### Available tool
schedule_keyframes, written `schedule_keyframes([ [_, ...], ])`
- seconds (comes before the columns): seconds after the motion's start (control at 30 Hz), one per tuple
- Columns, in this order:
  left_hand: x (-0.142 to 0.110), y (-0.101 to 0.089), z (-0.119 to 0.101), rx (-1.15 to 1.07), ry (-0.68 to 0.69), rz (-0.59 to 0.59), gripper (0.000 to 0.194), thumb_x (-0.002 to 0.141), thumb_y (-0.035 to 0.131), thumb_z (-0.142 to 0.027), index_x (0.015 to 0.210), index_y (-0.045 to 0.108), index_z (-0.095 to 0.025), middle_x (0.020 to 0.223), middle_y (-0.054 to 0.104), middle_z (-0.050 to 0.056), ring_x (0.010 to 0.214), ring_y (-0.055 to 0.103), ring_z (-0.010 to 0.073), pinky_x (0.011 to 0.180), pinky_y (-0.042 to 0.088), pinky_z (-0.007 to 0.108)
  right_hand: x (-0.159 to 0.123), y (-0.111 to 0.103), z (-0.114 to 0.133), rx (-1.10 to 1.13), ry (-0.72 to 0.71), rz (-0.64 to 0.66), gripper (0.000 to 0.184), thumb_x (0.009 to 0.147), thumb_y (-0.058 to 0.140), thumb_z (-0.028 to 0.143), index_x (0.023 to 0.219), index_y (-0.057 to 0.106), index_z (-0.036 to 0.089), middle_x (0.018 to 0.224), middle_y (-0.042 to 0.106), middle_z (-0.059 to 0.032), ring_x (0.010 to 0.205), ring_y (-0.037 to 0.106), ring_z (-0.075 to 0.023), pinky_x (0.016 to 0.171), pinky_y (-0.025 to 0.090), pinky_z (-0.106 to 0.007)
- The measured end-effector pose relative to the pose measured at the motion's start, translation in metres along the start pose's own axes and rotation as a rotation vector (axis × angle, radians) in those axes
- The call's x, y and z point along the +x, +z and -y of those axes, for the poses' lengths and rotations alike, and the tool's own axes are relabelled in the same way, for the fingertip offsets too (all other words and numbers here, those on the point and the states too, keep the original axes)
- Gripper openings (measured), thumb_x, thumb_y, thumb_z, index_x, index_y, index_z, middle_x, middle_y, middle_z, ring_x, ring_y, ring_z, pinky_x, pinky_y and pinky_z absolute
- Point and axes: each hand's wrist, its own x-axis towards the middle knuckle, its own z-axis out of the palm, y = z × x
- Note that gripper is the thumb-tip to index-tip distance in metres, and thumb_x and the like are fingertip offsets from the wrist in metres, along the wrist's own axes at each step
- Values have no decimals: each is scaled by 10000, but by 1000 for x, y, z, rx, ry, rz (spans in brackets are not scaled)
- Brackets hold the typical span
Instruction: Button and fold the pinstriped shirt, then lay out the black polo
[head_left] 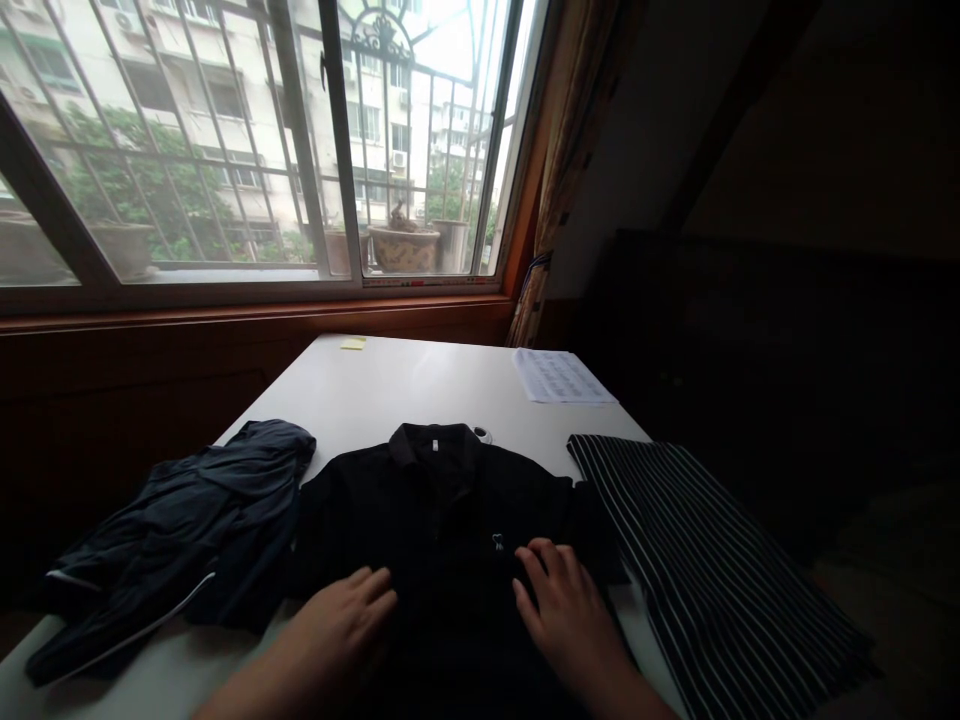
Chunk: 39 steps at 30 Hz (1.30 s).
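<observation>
A black polo shirt (442, 520) lies front up on the table, its collar at the far end and a small pale logo on the chest. My left hand (349, 620) rests on the left side of the shirt, its fingers loosely bent and seemingly grasping nothing. On the other side, below the logo, my right hand (562, 605) touches the cloth with its fingers apart. The shirt's lower part is dark and hard to make out between my forearms.
Dark trousers or similar clothing (202, 520) lie bunched at the left. A striped black cloth (720, 560) hangs over the table's right edge. Printed sheets (564, 378), a yellow sticky note (353, 343) and a small round white object (484, 435) are on the white table (420, 380).
</observation>
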Motion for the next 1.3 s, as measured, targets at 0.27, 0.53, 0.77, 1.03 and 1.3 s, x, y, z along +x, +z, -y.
schedule_keyframes([
  [0.27, 92, 31, 62, 172, -199, -102, 415, 982, 478, -337, 1318, 574, -114, 1423, 537, 195, 1384, 430, 344, 1141, 358, 515, 101, 24, 2, 148, -63, 28, 390, 1000, 410, 289, 1346, 560, 192, 1376, 570, -126, 1282, 521, -292, 1096, 438, -456],
  [0.53, 142, 55, 95, 196, -284, -132, 495, 1022, 378, -455, 1325, 571, -115, 1446, 522, 192, 1413, 396, 337, 1175, 258, 544, 166, 86, 14, 123, -9, 22, 482, 991, 451, 288, 1452, 472, 151, 1530, 437, -159, 1431, 366, -326, 1163, 321, -518],
  [0.77, 141, 61, 110, 177, -282, -166, 500, 1011, 408, -464, 1341, 562, -121, 1462, 511, 183, 1432, 376, 322, 1201, 198, 556, 165, 84, 9, 112, 9, 104, 548, 1001, 456, 400, 1504, 420, 185, 1617, 297, -101, 1483, 272, -298, 1203, 251, -488],
  [1.03, 133, 49, 108, 112, -181, -246, 340, 986, 488, -302, 1259, 602, -135, 1318, 606, 155, 1250, 550, 290, 1126, 383, 493, 160, 66, 8, 374, -181, -35, 179, 928, 617, 303, 1059, 711, 225, 1103, 657, -85, 1070, 599, -238, 981, 500, -373],
  [1.3, 133, 44, 98, 59, 39, -208, 380, 939, 547, -166, 1309, 595, -244, 1276, 632, 48, 1183, 571, 209, 1058, 471, 349, 161, 66, 10, 351, -297, 33, 286, 887, 689, 377, 1144, 696, 254, 1186, 662, -81, 1124, 567, -268, 1000, 466, -441],
])
